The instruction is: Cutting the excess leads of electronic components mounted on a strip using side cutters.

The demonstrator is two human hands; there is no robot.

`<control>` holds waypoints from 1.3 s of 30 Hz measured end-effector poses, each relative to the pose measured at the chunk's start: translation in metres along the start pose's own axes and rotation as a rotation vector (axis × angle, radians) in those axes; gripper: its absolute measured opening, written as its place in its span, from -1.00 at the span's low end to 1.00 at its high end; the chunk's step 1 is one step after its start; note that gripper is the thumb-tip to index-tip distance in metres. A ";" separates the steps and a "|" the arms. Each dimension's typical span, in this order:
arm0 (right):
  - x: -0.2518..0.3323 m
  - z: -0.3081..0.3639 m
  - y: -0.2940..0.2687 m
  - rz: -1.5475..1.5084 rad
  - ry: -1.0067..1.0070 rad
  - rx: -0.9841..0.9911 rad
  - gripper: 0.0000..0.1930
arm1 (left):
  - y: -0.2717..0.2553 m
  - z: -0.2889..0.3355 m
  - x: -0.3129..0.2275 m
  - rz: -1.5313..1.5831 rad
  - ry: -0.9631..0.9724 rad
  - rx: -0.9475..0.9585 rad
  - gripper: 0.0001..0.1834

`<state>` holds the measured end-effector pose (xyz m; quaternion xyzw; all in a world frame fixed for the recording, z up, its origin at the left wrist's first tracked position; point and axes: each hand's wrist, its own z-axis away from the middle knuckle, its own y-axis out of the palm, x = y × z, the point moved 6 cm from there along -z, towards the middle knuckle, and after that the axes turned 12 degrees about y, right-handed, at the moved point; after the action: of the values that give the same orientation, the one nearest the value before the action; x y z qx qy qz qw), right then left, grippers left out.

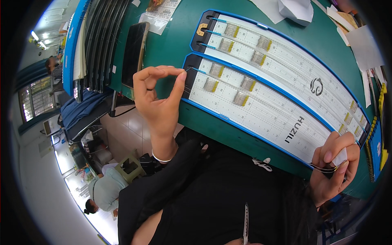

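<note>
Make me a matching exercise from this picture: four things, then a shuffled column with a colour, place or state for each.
Things:
1. left hand
2. right hand
3. phone
4. case

Descriptions:
A. blue rim around white panels
B. gripping a small white piece
C. dark screen, lying on the green table
D. thumb and forefinger pinched together by a dark end strip

Pairs: 1-D, 2-B, 3-C, 4-A

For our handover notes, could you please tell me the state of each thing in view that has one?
Blue-edged case: open, lying flat
Left hand: thumb and finger pinched on thin line
Right hand: fingers closed on white scrap
Phone: lying flat, screen dark
White paper at top: folded
</note>
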<state>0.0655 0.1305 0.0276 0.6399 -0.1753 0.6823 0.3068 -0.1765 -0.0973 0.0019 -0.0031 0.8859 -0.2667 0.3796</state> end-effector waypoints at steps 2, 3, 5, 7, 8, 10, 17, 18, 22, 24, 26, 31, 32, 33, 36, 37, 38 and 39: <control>0.001 0.000 -0.001 -0.001 0.004 0.004 -0.73 | 0.001 0.000 0.000 0.004 -0.001 0.019 -0.57; 0.001 0.000 -0.001 -0.002 0.008 0.008 -0.73 | 0.002 0.001 0.000 0.008 -0.002 0.039 -0.56; 0.000 -0.001 0.000 0.013 0.001 0.014 -0.73 | 0.001 0.001 0.000 0.006 -0.013 0.032 -0.56; 0.000 0.000 0.002 0.026 -0.008 0.023 -0.73 | -0.001 0.002 0.000 -0.001 -0.024 0.024 -0.56; 0.000 0.000 0.002 0.017 0.001 0.015 -0.73 | 0.000 0.001 0.000 0.005 -0.010 0.015 -0.57; 0.001 0.000 0.002 0.008 0.010 0.006 -0.72 | 0.001 0.000 -0.002 0.010 0.005 0.007 -0.58; 0.002 0.000 0.000 -0.005 0.001 0.010 -0.72 | 0.001 -0.001 -0.004 -0.045 0.046 0.001 -0.60; 0.002 0.000 0.000 0.000 0.000 0.015 -0.72 | -0.001 -0.001 -0.005 -0.064 0.076 -0.029 -0.61; 0.003 0.000 -0.001 0.020 -0.003 0.023 -0.72 | -0.001 0.000 -0.004 -0.083 0.079 0.000 -0.60; 0.003 0.000 -0.002 0.023 -0.008 0.029 -0.71 | 0.001 0.001 -0.004 -0.087 0.067 0.003 -0.60; 0.002 0.000 -0.002 0.015 0.000 0.021 -0.71 | 0.001 0.001 -0.005 -0.080 0.063 0.001 -0.60; 0.002 0.000 0.002 0.013 0.009 0.022 -0.71 | -0.003 0.002 -0.005 -0.091 0.073 0.010 -0.60; 0.002 0.000 0.003 0.009 0.009 0.026 -0.71 | -0.003 0.002 -0.005 -0.097 0.067 0.017 -0.60; 0.001 0.000 0.004 0.004 0.008 0.028 -0.71 | -0.004 0.002 -0.005 -0.102 0.062 0.024 -0.60; 0.002 0.001 0.004 -0.047 0.009 -0.004 -0.72 | 0.000 0.001 -0.005 -0.027 0.064 0.036 -0.60; 0.002 0.001 0.003 -0.041 0.005 -0.016 -0.72 | 0.001 -0.001 -0.007 -0.014 0.069 0.040 -0.60; 0.006 0.002 -0.005 -0.021 -0.015 -0.033 -0.74 | 0.016 -0.004 -0.010 -0.024 0.072 0.089 -0.59; 0.007 0.003 -0.011 -0.005 -0.034 -0.036 -0.76 | 0.024 -0.004 -0.014 -0.047 0.074 0.132 -0.57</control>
<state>0.0745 0.1381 0.0334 0.6463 -0.1910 0.6675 0.3168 -0.1644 -0.0718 0.0021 0.0107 0.8795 -0.3332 0.3395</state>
